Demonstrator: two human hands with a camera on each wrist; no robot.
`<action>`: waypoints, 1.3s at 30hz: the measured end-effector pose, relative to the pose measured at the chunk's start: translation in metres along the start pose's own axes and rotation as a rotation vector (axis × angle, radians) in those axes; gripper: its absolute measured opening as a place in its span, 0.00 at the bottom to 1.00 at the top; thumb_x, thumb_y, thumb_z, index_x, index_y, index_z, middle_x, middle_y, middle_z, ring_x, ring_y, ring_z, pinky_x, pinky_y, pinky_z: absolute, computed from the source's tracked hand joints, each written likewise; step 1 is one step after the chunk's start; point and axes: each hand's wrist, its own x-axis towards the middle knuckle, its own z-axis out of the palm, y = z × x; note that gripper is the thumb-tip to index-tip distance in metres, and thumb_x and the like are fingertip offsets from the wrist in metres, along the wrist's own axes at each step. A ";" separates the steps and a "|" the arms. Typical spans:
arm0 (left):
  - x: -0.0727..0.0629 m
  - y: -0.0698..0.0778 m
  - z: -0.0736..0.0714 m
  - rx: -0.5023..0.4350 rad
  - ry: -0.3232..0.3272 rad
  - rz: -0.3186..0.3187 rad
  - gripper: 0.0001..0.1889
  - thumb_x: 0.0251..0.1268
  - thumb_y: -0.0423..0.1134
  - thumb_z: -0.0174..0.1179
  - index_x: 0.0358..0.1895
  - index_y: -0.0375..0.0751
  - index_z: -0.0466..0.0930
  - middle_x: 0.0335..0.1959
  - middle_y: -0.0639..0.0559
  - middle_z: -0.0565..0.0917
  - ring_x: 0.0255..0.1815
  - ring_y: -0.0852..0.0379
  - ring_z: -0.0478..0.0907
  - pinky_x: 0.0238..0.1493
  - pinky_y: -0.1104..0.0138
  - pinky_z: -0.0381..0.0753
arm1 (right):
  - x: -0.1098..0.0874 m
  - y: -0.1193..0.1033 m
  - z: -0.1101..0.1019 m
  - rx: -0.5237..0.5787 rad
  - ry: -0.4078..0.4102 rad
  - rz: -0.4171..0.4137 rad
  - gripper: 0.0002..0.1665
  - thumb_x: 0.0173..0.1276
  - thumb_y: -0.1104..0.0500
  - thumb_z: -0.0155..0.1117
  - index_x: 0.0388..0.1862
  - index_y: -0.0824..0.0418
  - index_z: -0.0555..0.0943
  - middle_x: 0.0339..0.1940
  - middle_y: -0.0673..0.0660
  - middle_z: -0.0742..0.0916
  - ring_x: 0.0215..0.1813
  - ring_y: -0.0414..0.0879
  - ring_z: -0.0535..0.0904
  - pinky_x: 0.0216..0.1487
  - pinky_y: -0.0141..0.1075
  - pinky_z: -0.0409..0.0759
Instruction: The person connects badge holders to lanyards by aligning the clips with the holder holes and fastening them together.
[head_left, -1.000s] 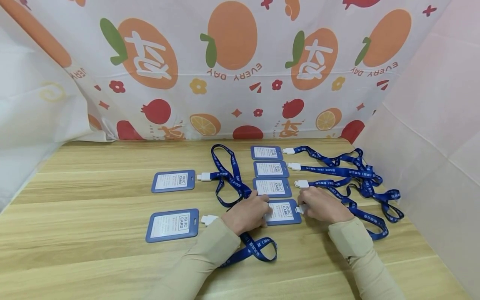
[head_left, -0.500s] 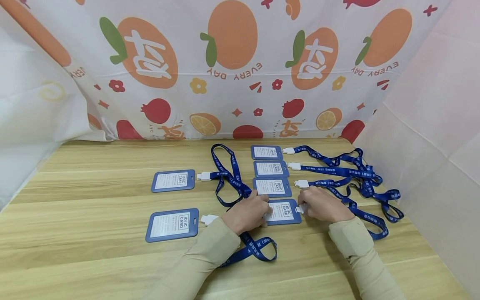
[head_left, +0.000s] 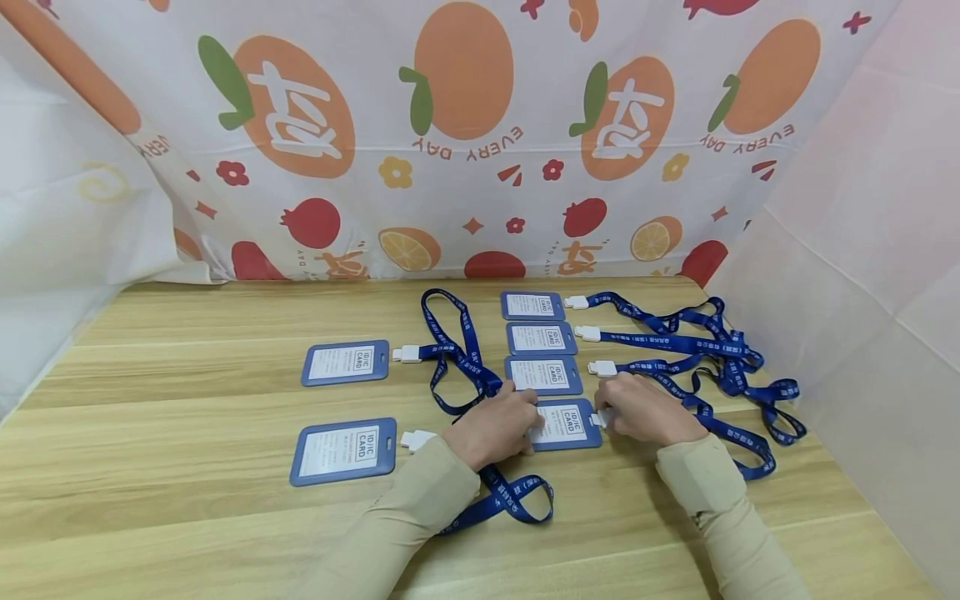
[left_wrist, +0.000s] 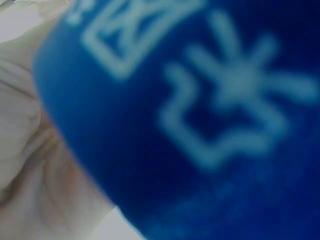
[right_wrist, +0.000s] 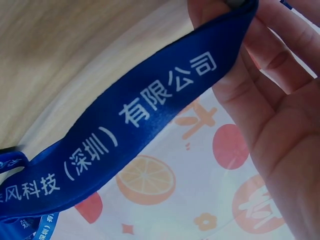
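At the near end of the right column lies a blue ID card holder [head_left: 566, 423], its left end pinched by my left hand [head_left: 495, 427]. My right hand [head_left: 647, 410] grips the white clip [head_left: 601, 418] of a lanyard at the holder's slotted right end. From those fingers the printed blue strap [right_wrist: 145, 102] runs down across the right wrist view. In the left wrist view a blurred blue strap [left_wrist: 115, 130] fills most of the picture and hides the fingertips.
Several more card holders [head_left: 544, 375] form a column above, with lanyards [head_left: 660, 343] tangled to their right. On the left lie two further holders [head_left: 342, 450], each beside a white-clipped lanyard [head_left: 472, 358]. A fruit-print cloth [head_left: 465, 200] hangs behind the wooden table [head_left: 172, 400].
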 end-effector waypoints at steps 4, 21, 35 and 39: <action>0.000 0.000 0.000 0.003 0.005 0.007 0.13 0.64 0.40 0.71 0.51 0.44 0.90 0.52 0.50 0.82 0.46 0.52 0.70 0.46 0.66 0.76 | 0.000 0.000 0.000 -0.005 0.008 -0.009 0.12 0.58 0.76 0.72 0.41 0.67 0.89 0.41 0.59 0.88 0.41 0.48 0.83 0.48 0.45 0.84; 0.001 0.000 -0.001 0.012 0.000 0.010 0.13 0.64 0.41 0.71 0.50 0.44 0.90 0.50 0.51 0.82 0.46 0.52 0.70 0.46 0.65 0.76 | 0.000 0.001 0.001 -0.004 0.019 -0.023 0.12 0.57 0.77 0.71 0.39 0.67 0.89 0.40 0.59 0.88 0.40 0.48 0.83 0.46 0.44 0.85; 0.000 -0.001 0.000 0.018 0.011 0.025 0.12 0.64 0.40 0.71 0.50 0.44 0.90 0.49 0.50 0.82 0.45 0.52 0.70 0.46 0.66 0.75 | 0.002 -0.002 0.001 -0.001 0.006 -0.010 0.13 0.57 0.76 0.72 0.41 0.68 0.89 0.42 0.60 0.89 0.43 0.50 0.84 0.48 0.45 0.84; 0.000 -0.001 0.000 0.017 0.010 0.023 0.13 0.64 0.41 0.71 0.50 0.44 0.90 0.49 0.50 0.82 0.45 0.52 0.70 0.46 0.66 0.75 | 0.002 -0.002 0.001 0.000 0.008 -0.012 0.13 0.57 0.76 0.71 0.41 0.68 0.89 0.42 0.61 0.89 0.43 0.50 0.84 0.48 0.44 0.84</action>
